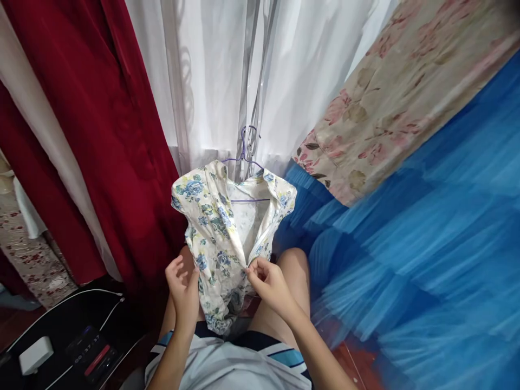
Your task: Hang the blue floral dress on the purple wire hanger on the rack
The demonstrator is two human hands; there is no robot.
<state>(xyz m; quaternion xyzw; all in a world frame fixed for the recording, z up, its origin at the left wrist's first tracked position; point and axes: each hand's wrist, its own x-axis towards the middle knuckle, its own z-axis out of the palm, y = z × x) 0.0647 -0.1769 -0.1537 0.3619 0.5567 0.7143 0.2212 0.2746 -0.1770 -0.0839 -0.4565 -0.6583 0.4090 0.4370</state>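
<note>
A white shirt with blue flowers hangs on a thin purple hanger in front of a white curtain. My left hand grips the shirt's left front edge, fingers curled on the cloth. My right hand pinches the right front edge near the middle, where the two sides meet. The shirt's lower end drapes down between my bare knees.
A dark red curtain hangs at the left, and the white curtain is behind the shirt. At the right lies a bed with a blue cover and a flowered sheet. A white charger and cable lie on a black surface bottom left.
</note>
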